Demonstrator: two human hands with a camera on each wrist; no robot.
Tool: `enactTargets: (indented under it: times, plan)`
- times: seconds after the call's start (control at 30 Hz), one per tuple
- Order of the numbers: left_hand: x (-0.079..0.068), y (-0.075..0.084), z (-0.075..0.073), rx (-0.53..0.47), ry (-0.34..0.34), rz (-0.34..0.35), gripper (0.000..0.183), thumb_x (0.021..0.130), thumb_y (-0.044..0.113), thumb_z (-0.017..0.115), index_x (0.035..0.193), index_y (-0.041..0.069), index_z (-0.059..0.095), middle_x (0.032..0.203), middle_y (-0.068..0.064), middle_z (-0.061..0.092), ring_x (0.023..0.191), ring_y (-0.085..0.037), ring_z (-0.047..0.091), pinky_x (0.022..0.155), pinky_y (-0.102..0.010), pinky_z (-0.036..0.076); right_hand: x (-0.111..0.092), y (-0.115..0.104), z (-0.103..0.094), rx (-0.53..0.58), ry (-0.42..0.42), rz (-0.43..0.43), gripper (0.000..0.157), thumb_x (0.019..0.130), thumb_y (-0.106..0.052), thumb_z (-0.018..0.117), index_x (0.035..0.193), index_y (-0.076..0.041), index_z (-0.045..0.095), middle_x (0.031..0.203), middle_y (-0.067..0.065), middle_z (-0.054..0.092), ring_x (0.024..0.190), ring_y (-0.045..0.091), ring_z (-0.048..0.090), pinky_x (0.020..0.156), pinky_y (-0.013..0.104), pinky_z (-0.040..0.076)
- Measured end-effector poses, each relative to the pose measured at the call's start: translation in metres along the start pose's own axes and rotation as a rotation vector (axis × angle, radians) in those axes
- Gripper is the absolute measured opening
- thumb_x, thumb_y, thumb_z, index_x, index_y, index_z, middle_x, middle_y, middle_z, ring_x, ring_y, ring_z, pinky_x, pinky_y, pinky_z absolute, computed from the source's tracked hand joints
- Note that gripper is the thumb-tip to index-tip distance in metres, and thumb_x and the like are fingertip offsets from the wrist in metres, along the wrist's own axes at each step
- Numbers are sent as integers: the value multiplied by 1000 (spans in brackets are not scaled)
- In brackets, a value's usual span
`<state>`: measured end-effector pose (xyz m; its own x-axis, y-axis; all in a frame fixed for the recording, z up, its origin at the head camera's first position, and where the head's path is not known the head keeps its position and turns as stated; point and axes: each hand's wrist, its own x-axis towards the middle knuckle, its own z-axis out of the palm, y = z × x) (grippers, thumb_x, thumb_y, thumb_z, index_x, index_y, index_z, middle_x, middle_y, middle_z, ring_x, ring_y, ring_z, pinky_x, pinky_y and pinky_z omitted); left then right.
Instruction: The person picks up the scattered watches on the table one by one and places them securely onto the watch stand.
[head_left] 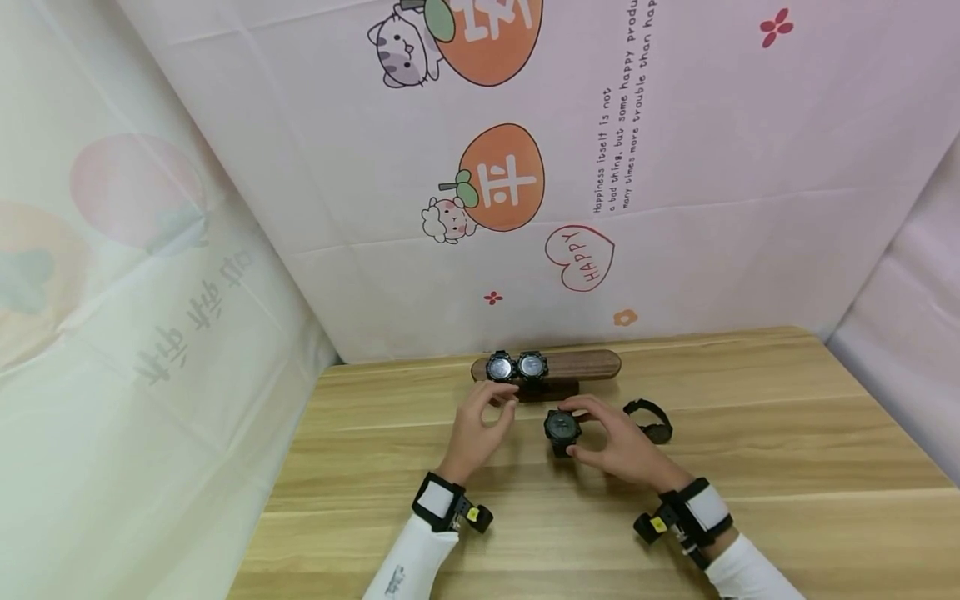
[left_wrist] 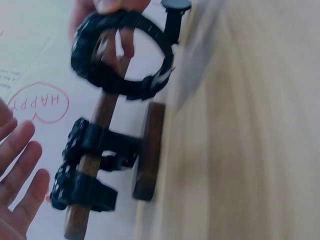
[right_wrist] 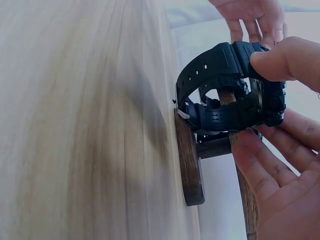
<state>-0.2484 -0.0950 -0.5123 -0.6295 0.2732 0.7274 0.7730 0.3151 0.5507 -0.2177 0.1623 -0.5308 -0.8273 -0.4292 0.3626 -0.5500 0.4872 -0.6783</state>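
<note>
My right hand (head_left: 618,442) grips a black wristwatch (head_left: 562,427) by its case, thumb on one side and fingers on the other. Its strap forms a closed loop in the right wrist view, with the watch (right_wrist: 215,90) held off the table. My left hand (head_left: 480,429) is empty, fingers loosely bent, close in front of a dark wooden watch stand (head_left: 585,365). Two black watches sit side by side on the stand's left part: one watch (head_left: 500,367) at the end and another watch (head_left: 532,365) beside it.
Another black watch (head_left: 658,432) lies on the wooden table (head_left: 787,433), right of the stand and just beyond my right hand. A printed white cloth (head_left: 360,275) hangs right behind the table's back edge, and a further cloth (head_left: 150,317) hangs along the left.
</note>
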Motion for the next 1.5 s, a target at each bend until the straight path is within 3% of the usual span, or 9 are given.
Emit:
enactTargets:
  times: [0.2, 0.4, 0.57, 0.83, 1.03, 1.2, 1.5]
  plan:
    - [6, -21, -14, 56, 53, -58, 20, 89, 5, 66, 109, 5, 66, 106, -3, 63, 97, -17, 56, 80, -41, 55, -1, -3, -2, 1, -11, 28, 59, 82, -31, 76, 135, -30, 48, 134, -11, 50, 114, 17, 53, 92, 53, 50]
    - [6, -37, -22, 104, 23, -141, 31, 87, 8, 68, 117, 6, 63, 118, -7, 57, 107, -22, 50, 91, -49, 50, -1, -1, -4, 0, -2, 32, 59, 83, -30, 76, 135, -28, 49, 134, -8, 50, 116, 18, 52, 94, 54, 49]
    - [5, -50, -23, 141, -7, -218, 41, 83, 11, 73, 122, 9, 60, 123, -8, 53, 115, -18, 46, 99, -44, 45, -1, 1, -7, -3, 8, 32, 59, 83, -29, 76, 135, -26, 49, 134, -7, 50, 117, 19, 51, 95, 53, 48]
    - [0, -68, -24, 177, -53, -233, 52, 81, 9, 74, 130, 9, 55, 131, -7, 47, 120, -17, 44, 102, -44, 44, 0, 3, -12, -27, 26, 43, 59, 83, -33, 75, 135, -27, 48, 135, -7, 48, 119, 24, 50, 94, 55, 48]
    - [2, -71, -25, 181, -82, -226, 54, 84, 9, 72, 134, 6, 51, 137, -13, 43, 124, -20, 43, 101, -45, 46, 1, 5, -16, -59, 48, 28, 61, 82, -28, 77, 135, -29, 48, 135, -4, 49, 117, 27, 51, 93, 54, 49]
    - [5, -73, -24, 168, -105, -245, 53, 85, 7, 70, 133, 2, 50, 139, -15, 43, 125, -23, 44, 100, -45, 47, 0, 10, -20, -89, 69, 13, 60, 81, -28, 77, 134, -24, 49, 136, -1, 48, 115, 26, 52, 91, 53, 50]
    - [8, -75, -23, 148, -103, -239, 50, 84, 1, 70, 130, -3, 52, 134, -21, 50, 121, -27, 48, 99, -42, 49, 1, 19, -31, -115, 100, 2, 60, 82, -27, 76, 135, -21, 50, 135, -1, 50, 117, 22, 50, 92, 51, 49]
